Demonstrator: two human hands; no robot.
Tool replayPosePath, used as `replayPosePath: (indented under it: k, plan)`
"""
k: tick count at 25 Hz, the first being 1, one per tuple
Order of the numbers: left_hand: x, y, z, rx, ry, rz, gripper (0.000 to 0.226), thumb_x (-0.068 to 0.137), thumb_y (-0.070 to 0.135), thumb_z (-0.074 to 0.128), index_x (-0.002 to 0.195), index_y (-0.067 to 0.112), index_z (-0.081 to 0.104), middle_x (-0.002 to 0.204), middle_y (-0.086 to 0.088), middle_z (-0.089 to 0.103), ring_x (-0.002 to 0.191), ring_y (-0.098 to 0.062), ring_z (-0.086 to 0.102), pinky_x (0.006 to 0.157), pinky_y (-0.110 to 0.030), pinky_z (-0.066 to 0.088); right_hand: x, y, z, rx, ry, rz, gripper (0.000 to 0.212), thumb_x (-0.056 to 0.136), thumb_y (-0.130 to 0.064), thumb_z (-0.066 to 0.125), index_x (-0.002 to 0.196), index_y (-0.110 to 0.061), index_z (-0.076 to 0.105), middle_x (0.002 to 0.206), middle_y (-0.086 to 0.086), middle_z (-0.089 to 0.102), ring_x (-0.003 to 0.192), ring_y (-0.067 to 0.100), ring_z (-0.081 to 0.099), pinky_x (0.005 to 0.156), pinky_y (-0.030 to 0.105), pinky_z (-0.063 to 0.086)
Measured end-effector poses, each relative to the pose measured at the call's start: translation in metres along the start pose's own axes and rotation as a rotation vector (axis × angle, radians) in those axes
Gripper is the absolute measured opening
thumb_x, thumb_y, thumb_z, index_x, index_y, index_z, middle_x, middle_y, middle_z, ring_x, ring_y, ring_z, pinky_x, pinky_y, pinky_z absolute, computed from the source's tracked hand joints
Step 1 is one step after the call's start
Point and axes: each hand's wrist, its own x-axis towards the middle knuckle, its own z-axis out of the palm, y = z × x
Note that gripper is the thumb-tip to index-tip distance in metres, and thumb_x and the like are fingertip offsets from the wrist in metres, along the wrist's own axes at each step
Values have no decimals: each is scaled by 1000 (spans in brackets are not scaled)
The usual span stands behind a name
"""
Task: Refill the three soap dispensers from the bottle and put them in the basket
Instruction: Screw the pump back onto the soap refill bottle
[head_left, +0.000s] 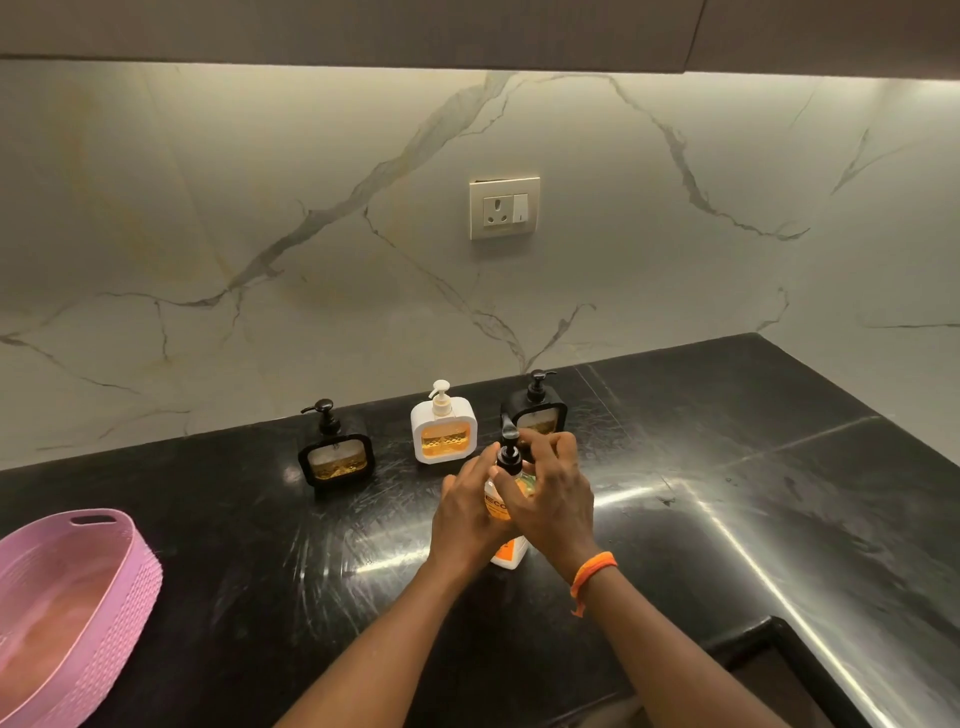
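From the head camera, the left hand wraps its curled fingers round the body of the upright orange-labelled white refill bottle standing on the glossy black stone counter. The right hand pinches the bottle's black pump top with curled fingertips. Behind stand three square dispensers: left black dispenser, white dispenser, right black dispenser. The pink woven plastic basket sits well apart at the left.
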Motion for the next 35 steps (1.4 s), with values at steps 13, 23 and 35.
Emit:
replayPosePath:
  k: [13, 23, 35]
  plan:
    - [1, 0, 0, 6, -6, -11, 95, 68, 57, 78, 147, 36, 29, 147, 9, 44, 127, -25, 45, 95, -46, 50, 2, 2, -3, -3, -25, -4, 38, 84, -50, 63, 110, -21, 60, 106, -1, 43, 86, 14, 64, 60, 23, 57]
    - [-1, 0, -1, 13, 3, -12, 95, 68, 61, 76, 147, 36, 29, 146, 10, 45, 124, -23, 47, 93, -41, 50, 2, -2, -3, 29, -14, 32, 48, 79, -53, 67, 115, -22, 59, 109, -1, 44, 85, 10, 63, 61, 25, 58]
    - [0, 1, 0, 12, 8, 8, 93, 69, 59, 76, 147, 38, 30, 145, 11, 46, 120, -21, 49, 93, -42, 52, 2, 1, -5, -17, -66, -5, 37, 82, -45, 67, 110, -22, 59, 107, -2, 43, 86, 14, 62, 61, 21, 55]
